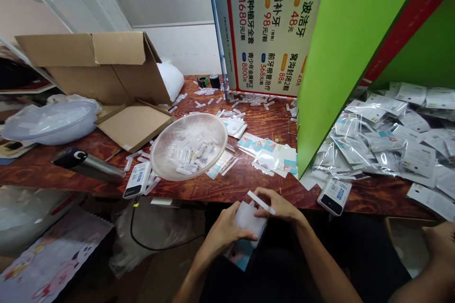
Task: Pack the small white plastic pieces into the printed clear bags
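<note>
My left hand [223, 229] is closed round a small clear plastic packet [249, 221] with a blue-printed card in it, held below the table's front edge. My right hand [279, 204] pinches a thin white strip [261, 202] at the packet's top. Just beyond the hands, on the wooden table [220, 184], stands a clear plastic bowl [189, 146] with several small white pieces in it. To the bowl's right lies a row of printed cards [270, 154].
An open cardboard box [106, 68] and a covered basin [50, 120] stand at the left. A dark metal flask [88, 163] and two small white devices [138, 180] [334, 195] lie near the front edge. A green board [341, 52] stands right of centre, with a heap of filled packets [394, 137] behind it.
</note>
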`<act>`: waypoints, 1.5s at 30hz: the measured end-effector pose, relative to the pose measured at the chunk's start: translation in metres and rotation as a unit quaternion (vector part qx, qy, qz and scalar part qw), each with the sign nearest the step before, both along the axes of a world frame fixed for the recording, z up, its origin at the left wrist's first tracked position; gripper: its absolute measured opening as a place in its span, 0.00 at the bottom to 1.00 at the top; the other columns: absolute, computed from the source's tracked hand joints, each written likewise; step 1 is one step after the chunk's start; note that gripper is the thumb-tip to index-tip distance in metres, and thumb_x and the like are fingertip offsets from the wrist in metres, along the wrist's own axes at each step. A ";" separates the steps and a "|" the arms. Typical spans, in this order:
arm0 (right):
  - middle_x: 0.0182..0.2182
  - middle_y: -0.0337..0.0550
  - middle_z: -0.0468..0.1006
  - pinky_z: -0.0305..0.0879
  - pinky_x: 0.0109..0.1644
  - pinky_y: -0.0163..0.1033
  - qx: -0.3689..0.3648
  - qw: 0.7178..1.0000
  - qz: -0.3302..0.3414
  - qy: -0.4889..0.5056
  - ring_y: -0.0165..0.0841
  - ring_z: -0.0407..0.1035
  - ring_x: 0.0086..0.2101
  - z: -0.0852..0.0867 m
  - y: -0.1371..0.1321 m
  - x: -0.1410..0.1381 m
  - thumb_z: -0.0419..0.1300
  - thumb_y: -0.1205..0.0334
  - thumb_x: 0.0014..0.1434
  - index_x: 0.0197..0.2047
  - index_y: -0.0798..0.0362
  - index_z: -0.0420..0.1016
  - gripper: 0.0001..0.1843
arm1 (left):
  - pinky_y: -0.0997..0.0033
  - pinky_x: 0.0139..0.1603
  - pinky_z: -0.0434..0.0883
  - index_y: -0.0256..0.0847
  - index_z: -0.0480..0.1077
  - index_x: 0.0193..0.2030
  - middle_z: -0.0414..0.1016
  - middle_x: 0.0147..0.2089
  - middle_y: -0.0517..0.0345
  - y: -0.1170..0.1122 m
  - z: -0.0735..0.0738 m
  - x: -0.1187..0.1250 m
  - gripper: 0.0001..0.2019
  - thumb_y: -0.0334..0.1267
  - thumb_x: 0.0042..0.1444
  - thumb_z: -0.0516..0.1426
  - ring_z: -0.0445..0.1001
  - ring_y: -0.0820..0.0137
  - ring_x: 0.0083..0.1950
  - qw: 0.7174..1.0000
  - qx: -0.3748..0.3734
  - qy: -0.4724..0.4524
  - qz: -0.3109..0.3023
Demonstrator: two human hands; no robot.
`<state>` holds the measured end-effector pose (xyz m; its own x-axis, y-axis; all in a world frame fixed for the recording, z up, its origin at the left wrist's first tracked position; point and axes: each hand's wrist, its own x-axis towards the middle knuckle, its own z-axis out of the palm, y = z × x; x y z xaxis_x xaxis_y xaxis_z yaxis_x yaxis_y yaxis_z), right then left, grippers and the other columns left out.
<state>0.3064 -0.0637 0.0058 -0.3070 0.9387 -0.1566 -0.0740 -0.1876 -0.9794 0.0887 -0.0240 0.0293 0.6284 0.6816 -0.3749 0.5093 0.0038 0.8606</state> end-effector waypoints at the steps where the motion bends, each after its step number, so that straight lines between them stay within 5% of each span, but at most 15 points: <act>1: 0.33 0.37 0.74 0.63 0.33 0.31 -0.002 1.000 -0.008 0.002 0.29 0.66 0.32 -0.002 0.000 0.000 0.76 0.53 0.45 0.39 0.55 0.75 0.22 | 0.74 0.36 0.64 0.37 0.73 0.50 0.77 0.41 0.59 0.000 -0.001 0.000 0.33 0.48 0.37 0.72 0.71 0.64 0.41 1.000 -0.009 -0.008 0.000; 10: 0.26 0.39 0.76 0.63 0.31 0.32 -0.050 0.995 0.090 -0.015 0.29 0.66 0.28 -0.010 0.004 0.011 0.76 0.51 0.44 0.32 0.59 0.83 0.19 | 0.73 0.40 0.64 0.36 0.74 0.45 0.75 0.41 0.59 0.000 -0.015 0.001 0.34 0.47 0.31 0.75 0.69 0.64 0.42 0.999 -0.032 -0.018 -0.002; 22: 0.27 0.40 0.80 0.72 0.33 0.39 -0.018 0.987 -0.158 0.010 0.34 0.75 0.27 -0.017 -0.004 0.028 0.71 0.50 0.52 0.39 0.55 0.78 0.18 | 0.69 0.47 0.69 0.37 0.72 0.48 0.77 0.44 0.55 0.012 -0.027 0.000 0.34 0.47 0.33 0.74 0.72 0.60 0.46 0.988 -0.095 -0.109 0.052; 27: 0.36 0.45 0.81 0.72 0.45 0.47 0.077 0.923 -0.316 -0.206 0.40 0.75 0.37 -0.045 -0.004 0.033 0.65 0.47 0.59 0.39 0.52 0.77 0.16 | 0.65 0.48 0.72 0.38 0.71 0.48 0.79 0.44 0.53 0.021 -0.043 -0.006 0.35 0.49 0.32 0.73 0.75 0.57 0.47 0.986 -0.074 -0.113 0.099; 30: 0.37 0.47 0.79 0.69 0.50 0.49 0.154 0.875 -0.333 -0.317 0.42 0.72 0.42 -0.060 -0.001 0.031 0.61 0.51 0.64 0.36 0.50 0.76 0.12 | 0.64 0.48 0.73 0.39 0.72 0.46 0.80 0.43 0.53 0.026 -0.046 -0.010 0.34 0.50 0.31 0.73 0.76 0.57 0.46 0.986 -0.060 -0.101 0.121; 37: 0.43 0.48 0.76 0.67 0.54 0.50 0.186 0.863 -0.301 -0.361 0.44 0.70 0.47 -0.067 0.003 0.027 0.60 0.58 0.65 0.45 0.50 0.75 0.07 | 0.61 0.51 0.74 0.39 0.70 0.51 0.81 0.49 0.50 0.029 -0.048 -0.019 0.35 0.48 0.34 0.73 0.77 0.54 0.50 0.984 -0.050 -0.107 0.132; 40: 0.41 0.48 0.76 0.68 0.54 0.51 0.188 0.862 -0.292 -0.370 0.44 0.70 0.46 -0.064 0.008 0.025 0.59 0.57 0.66 0.44 0.49 0.76 0.08 | 0.59 0.50 0.75 0.40 0.70 0.49 0.81 0.45 0.51 0.034 -0.053 -0.017 0.31 0.51 0.40 0.71 0.79 0.54 0.46 0.988 0.012 -0.063 0.140; 45: 0.40 0.48 0.77 0.68 0.52 0.49 0.192 0.864 -0.322 -0.337 0.43 0.71 0.44 -0.042 0.007 0.023 0.59 0.56 0.66 0.44 0.48 0.76 0.08 | 0.48 0.60 0.70 0.40 0.68 0.57 0.76 0.55 0.43 0.062 -0.071 0.010 0.30 0.52 0.51 0.66 0.74 0.48 0.58 0.943 0.285 -0.028 0.169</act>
